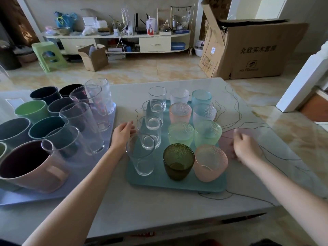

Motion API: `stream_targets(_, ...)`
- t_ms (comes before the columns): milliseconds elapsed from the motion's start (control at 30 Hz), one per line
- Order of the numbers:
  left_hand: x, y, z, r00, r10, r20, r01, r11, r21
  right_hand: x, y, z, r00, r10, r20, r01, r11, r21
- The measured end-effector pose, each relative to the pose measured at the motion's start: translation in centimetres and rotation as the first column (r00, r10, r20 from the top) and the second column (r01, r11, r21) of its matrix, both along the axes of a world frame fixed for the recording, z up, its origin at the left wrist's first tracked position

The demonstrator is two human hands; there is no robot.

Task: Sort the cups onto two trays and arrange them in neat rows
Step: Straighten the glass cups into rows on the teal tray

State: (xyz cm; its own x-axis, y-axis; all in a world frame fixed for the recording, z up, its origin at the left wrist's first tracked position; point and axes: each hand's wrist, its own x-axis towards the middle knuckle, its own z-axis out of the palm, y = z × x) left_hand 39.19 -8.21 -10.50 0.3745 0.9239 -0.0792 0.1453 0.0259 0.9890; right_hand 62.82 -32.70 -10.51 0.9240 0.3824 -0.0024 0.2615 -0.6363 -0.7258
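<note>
Teal tray (177, 183) sits mid-bench (159, 210) and carries three near-straight columns: clear glasses on the left, textured tumblers in the other two. Lilac tray (26, 197) to the left holds the mugs and tall clear glasses.

Your left hand (123, 133) is just beside the clear column. Its fingers are loosely spread and grip nothing; the tips are close to the third clear glass (150, 134), though contact can't be confirmed.

Your right hand (245, 148) is off the tray's right edge with fingers curled. A pink cup (226, 141) sits just beside it on the bare bench. I can't tell whether you actually have hold of it.

Likely step: get that pink cup onto a tray, then straighten the rows.

How to do it well:
- Grip the pink cup round its body, not the rim.
- Lift it clear of the near pink tumbler (210, 163). The two are close.
- The front clear glass (142, 155) sits slightly left of its column. Nudge it at the base, since the glasses are tall and a push high up could tip one.
- Steady the tray with your left hand while placing.
</note>
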Motion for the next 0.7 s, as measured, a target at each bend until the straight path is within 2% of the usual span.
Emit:
stream_targets(67, 1.2, 0.7, 0.6, 0.995, 0.033, 0.090, -0.021, 0.991, -0.133, 1.6, 1.8, 0.4, 0.987, -0.108, -0.116, 0.134, 0.959, 0.249)
stream_targets(133, 2.6, 2.0, 1.0, 0.990, 0.022, 0.137, 0.005, 0.982, -0.190, 2.9, 4.3, 0.8, 0.963, -0.035, -0.267, 0.172, 0.844, 0.509)
stream_targets(167, 3.3, 2.8, 1.2, 0.986, 0.009, 0.169, 0.026, 0.978, -0.207, 3.5, 5.6, 1.0, 0.957, 0.008, -0.290, 0.160, 0.817, 0.553)
stream_targets(300, 7.0, 6.4, 1.0, 0.965, -0.037, 0.261, 0.106, 0.961, -0.256, 5.4, 9.8, 1.2, 0.924, 0.143, -0.354, 0.119, 0.773, 0.623)
stream_targets(433, 10.3, 8.4, 0.6, 0.939, -0.011, 0.345, 0.127, 0.941, -0.315, 6.7, 12.7, 1.7, 0.900, 0.254, -0.355, 0.069, 0.720, 0.690)
stream_targets(533, 11.6, 9.1, 1.0, 0.902, -0.045, 0.428, 0.184, 0.939, -0.289, 7.7, 14.2, 1.8, 0.885, 0.345, -0.313, -0.033, 0.716, 0.697)
stream_targets(700, 11.9, 8.6, 1.2, 0.855, -0.100, 0.508, 0.263, 0.930, -0.258, 8.2, 15.0, 1.3, 0.820, 0.472, -0.325, -0.056, 0.630, 0.774)
